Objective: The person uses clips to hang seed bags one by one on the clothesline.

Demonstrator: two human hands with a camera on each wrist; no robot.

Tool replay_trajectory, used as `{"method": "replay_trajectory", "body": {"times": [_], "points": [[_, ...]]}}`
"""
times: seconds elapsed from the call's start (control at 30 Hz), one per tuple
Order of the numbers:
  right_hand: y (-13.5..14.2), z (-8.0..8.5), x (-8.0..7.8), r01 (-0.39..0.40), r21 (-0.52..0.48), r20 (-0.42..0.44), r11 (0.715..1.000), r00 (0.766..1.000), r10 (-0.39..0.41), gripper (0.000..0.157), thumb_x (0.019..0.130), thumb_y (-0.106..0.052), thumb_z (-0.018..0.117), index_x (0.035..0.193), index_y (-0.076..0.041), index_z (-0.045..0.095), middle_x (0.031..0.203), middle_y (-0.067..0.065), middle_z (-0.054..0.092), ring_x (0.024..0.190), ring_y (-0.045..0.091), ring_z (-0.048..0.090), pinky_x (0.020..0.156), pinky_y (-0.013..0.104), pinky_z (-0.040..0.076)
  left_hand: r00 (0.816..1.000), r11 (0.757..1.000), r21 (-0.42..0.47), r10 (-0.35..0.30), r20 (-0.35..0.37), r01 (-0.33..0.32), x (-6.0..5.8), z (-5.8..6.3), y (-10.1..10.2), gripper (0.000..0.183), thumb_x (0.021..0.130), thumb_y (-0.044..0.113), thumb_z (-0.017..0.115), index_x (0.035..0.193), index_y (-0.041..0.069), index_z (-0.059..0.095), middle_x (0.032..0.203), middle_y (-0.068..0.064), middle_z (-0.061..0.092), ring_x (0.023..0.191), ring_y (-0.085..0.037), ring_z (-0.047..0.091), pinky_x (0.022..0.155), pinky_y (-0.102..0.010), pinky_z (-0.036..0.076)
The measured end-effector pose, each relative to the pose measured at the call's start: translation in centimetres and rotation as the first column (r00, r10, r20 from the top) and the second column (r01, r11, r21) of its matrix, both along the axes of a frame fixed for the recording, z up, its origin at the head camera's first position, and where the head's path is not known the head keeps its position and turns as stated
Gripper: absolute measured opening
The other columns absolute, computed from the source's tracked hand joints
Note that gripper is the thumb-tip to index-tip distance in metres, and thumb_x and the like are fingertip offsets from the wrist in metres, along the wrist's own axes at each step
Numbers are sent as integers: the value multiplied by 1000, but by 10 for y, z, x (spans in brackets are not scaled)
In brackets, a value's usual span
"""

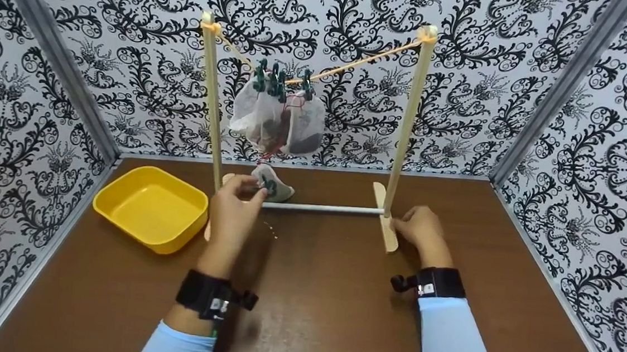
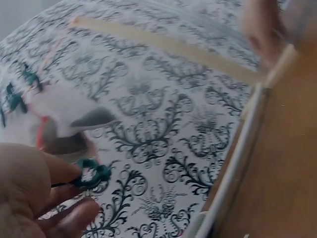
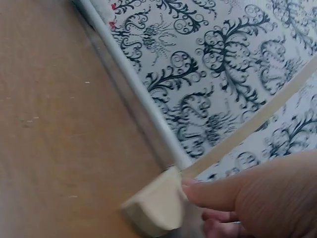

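Observation:
My left hand (image 1: 235, 206) pinches a small green clothespin (image 2: 91, 174) between thumb and fingers, in front of the stand's left post. Just behind it, a pale pouch with dark contents (image 1: 280, 190) lies on the table by the white crossbar (image 1: 325, 207). Several white pouches (image 1: 306, 122) with red strings hang bunched from the sagging orange cord (image 1: 370, 62), held by green clothespins (image 1: 276, 81). My right hand (image 1: 424, 232) grips the wooden stand low down, at its right foot (image 3: 161, 206); its thumb touches the wood, and some fingers are hidden.
A yellow plastic basin (image 1: 150, 205) stands left of the wooden stand. The two upright posts (image 1: 408, 125) rise from the brown table (image 1: 315, 299). Patterned panels (image 1: 465, 98) wall in the back and both sides.

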State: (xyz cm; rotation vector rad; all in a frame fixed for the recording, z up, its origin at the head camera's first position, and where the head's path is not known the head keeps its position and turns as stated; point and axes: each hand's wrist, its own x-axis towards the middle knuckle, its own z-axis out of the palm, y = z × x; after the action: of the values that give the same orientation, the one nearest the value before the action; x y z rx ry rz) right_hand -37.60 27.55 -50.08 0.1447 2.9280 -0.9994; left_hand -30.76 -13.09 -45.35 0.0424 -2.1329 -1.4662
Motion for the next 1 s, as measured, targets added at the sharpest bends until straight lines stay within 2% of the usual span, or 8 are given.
{"method": "replay_trajectory", "body": {"times": [0.13, 0.23, 0.37, 0.47, 0.57, 0.8, 0.9, 1.0], "points": [[-24, 32, 8, -16, -53, -145, 998, 989, 8, 39, 106, -35, 78, 124, 0, 79, 130, 26, 79, 119, 46, 75, 106, 60, 62, 996, 998, -62, -4, -84, -1, 2, -5, 14, 27, 94, -1, 86, 118, -7, 77, 112, -27, 84, 103, -44, 82, 98, -56, 68], [-60, 53, 21, -121, -185, -240, 975, 968, 74, 35, 107, -30, 81, 128, -2, 79, 129, 26, 79, 118, 45, 76, 107, 59, 63, 984, 989, -146, -20, -175, -5, 5, -9, 23, 27, 92, -2, 89, 116, -7, 79, 109, -24, 85, 99, -41, 83, 94, -55, 69], [-111, 65, 39, -304, -254, -329, 918, 920, 213, 37, 103, -28, 85, 132, -5, 79, 126, 18, 82, 114, 37, 78, 105, 52, 66, 967, 964, -263, -39, -251, -29, 11, -11, 35, 31, 88, -1, 93, 117, -5, 82, 109, -22, 86, 98, -39, 84, 92, -53, 69], [-139, 64, 48, -428, -270, -384, 862, 869, 312, 42, 101, -24, 88, 136, -3, 78, 127, 17, 84, 114, 34, 81, 106, 49, 66, 971, 951, -310, -60, -231, -14, 17, -9, 46, 37, 86, 0, 95, 121, -3, 82, 114, -21, 86, 100, -38, 84, 94, -52, 69], [-153, 61, 54, -489, -301, -405, 819, 843, 354, 50, 96, -21, 93, 139, -2, 76, 125, 17, 85, 108, 33, 84, 103, 49, 68, 971, 940, -339, -98, -219, 18, 24, -6, 54, 42, 85, -2, 95, 125, -2, 82, 113, -19, 86, 99, -36, 85, 93, -50, 70], [-154, 58, 57, -458, -337, -404, 823, 860, 313, 48, 92, -16, 96, 134, 0, 79, 116, 18, 86, 100, 30, 85, 90, 35, 70, 941, 886, -463, -174, -291, 21, 31, -7, 63, 35, 89, -1, 94, 121, -1, 82, 104, -15, 85, 96, -30, 84, 90, -45, 70], [-151, 58, 57, -452, -352, -395, 820, 866, 308, 43, 93, -14, 95, 130, 1, 80, 115, 19, 86, 101, 32, 85, 92, 37, 71, 915, 858, -514, -205, -348, -3, 31, -8, 64, 28, 90, 0, 93, 116, -1, 82, 102, -13, 84, 95, -29, 83, 88, -43, 69], [-150, 59, 56, -461, -365, -398, 809, 863, 312, 37, 96, -13, 91, 128, 3, 80, 117, 21, 85, 104, 34, 84, 98, 44, 71, 895, 847, -531, -236, -377, 0, 29, -9, 62, 27, 90, 1, 93, 114, -1, 81, 102, -13, 83, 93, -28, 81, 85, -42, 69]]}}
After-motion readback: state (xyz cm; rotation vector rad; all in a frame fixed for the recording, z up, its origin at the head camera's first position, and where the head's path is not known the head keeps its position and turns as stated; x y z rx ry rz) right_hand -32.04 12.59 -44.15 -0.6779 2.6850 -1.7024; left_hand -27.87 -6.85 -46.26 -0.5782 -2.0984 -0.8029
